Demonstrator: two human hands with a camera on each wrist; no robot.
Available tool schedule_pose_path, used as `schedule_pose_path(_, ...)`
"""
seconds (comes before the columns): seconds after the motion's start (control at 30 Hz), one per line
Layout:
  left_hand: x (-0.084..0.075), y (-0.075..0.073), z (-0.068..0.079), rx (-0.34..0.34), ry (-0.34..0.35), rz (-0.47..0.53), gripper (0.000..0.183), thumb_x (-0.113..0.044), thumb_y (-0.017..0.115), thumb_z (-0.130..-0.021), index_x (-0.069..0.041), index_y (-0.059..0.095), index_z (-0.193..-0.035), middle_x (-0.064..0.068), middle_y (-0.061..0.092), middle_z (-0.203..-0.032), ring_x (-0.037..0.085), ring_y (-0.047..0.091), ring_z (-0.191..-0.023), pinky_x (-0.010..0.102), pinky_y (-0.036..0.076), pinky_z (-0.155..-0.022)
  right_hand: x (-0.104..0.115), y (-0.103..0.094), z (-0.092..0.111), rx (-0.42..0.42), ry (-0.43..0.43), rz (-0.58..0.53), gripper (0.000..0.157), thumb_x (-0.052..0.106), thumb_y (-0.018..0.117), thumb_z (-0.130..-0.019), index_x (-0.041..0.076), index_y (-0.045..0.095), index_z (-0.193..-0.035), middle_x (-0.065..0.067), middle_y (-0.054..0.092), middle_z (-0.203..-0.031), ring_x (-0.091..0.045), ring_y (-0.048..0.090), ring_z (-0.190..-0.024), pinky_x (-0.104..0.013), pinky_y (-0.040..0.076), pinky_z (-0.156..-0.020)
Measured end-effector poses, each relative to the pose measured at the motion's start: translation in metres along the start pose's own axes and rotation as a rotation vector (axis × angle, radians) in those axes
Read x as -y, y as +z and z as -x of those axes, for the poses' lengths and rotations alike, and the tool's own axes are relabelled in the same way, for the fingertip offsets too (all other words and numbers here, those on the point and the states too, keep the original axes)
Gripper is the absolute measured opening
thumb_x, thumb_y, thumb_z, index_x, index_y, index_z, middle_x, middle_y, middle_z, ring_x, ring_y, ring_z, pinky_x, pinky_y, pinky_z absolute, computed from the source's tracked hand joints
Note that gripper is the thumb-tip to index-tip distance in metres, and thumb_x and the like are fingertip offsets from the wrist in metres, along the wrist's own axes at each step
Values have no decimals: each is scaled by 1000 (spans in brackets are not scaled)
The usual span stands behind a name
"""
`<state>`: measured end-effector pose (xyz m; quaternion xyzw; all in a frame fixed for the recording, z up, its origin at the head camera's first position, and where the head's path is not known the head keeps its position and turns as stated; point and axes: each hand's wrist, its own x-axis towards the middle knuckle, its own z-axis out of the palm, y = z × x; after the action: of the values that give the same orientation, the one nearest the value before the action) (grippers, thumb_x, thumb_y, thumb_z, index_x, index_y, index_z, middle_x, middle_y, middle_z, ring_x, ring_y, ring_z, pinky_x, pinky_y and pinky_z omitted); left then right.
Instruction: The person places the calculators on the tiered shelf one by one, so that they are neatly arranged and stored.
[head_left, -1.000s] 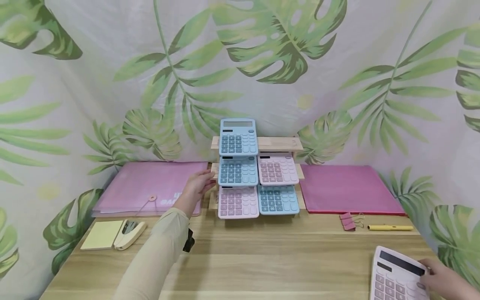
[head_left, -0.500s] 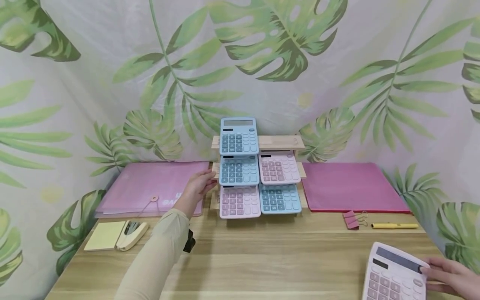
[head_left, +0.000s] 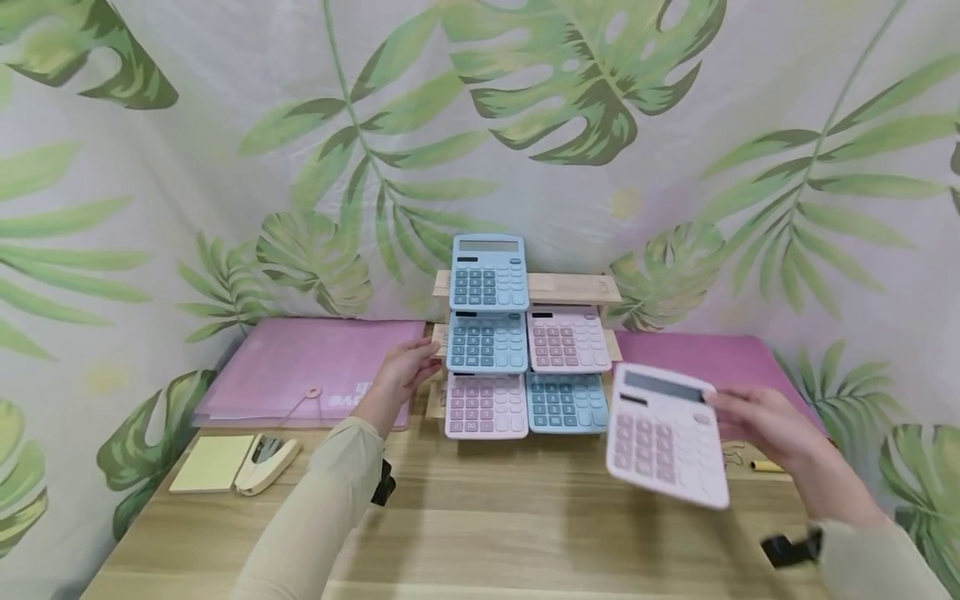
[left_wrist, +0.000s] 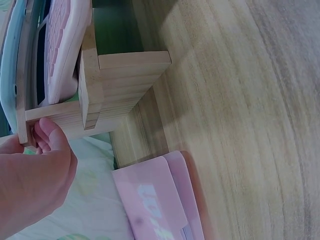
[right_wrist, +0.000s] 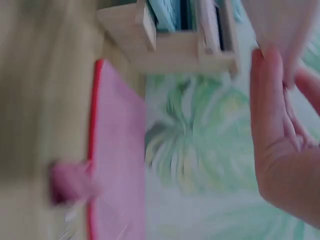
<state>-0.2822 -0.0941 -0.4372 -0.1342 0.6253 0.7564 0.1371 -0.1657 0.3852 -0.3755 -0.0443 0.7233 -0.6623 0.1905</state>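
Note:
My right hand [head_left: 772,425] pinches a pale pink calculator [head_left: 667,433] by its upper right edge, holding it above the table, keys toward me. To its left stands a stepped wooden rack [head_left: 573,287], whose left end my left hand [head_left: 403,375] grips. In the left wrist view, thumb and fingers close round the end of a rack slat [left_wrist: 55,111]. On the top step a blue calculator [head_left: 489,287] leans at left, bare wood beside it. The middle step bears a blue calculator [head_left: 487,343] and a pink one [head_left: 568,342]; the bottom, a pink [head_left: 486,407] and a blue one [head_left: 567,404].
A light purple folder [head_left: 300,358] lies left of the rack, a magenta folder [head_left: 742,354] right of it. Yellow sticky notes [head_left: 213,463] and a cream stapler [head_left: 267,467] sit front left. A pink binder clip [right_wrist: 70,182] and a yellow pen [head_left: 767,466] lie at right.
My right hand has carried the pink calculator up and left from the table's front right corner toward the rack. The left hand keeps its grip on the rack.

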Motion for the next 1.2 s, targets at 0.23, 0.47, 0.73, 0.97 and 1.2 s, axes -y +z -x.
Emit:
schedule_pose_path(0.23,4,3,6,0,4,-1,55,-12,53,-93,-1,31,-142,21,45,-137,13,60,-94,30,47,-103,61,14,-96,-186,37,-52,4,22,59,-91,20,61,-89,8,71,-76,-5,67,-73,-18,58,-72)
schedule_pose_path(0.47,12,6,14,-49,55,-33,52,-11,53,-93,3,35,-139,22,45,-137,26,57,-109,34,49,-101,94,24,-165,-270,41,-33,12,22,59,-91,17,62,-81,8,67,-67,-3,62,-63,-14,54,-62)
schedule_pose_path(0.73,16,15,25,-70,82,-32,48,-8,53,-92,6,37,-136,23,47,-135,32,56,-112,38,48,-102,106,23,-193,-310,87,-74,23,17,59,-89,19,64,-67,8,65,-61,-2,60,-59,-14,54,-60)
schedule_pose_path(0.97,19,23,28,-56,96,-56,48,-8,54,-92,7,39,-135,24,48,-133,27,59,-103,38,50,-99,102,16,-196,-312,123,-147,16,14,62,-87,14,62,-71,6,66,-62,-3,62,-60,-15,54,-60)
schedule_pose_path(1.2,26,28,29,-38,73,-63,49,-9,55,-92,6,39,-135,23,47,-135,25,60,-100,36,52,-97,92,13,-200,-344,138,-43,17,18,59,-90,18,60,-72,11,64,-60,-1,59,-58,-13,51,-60)
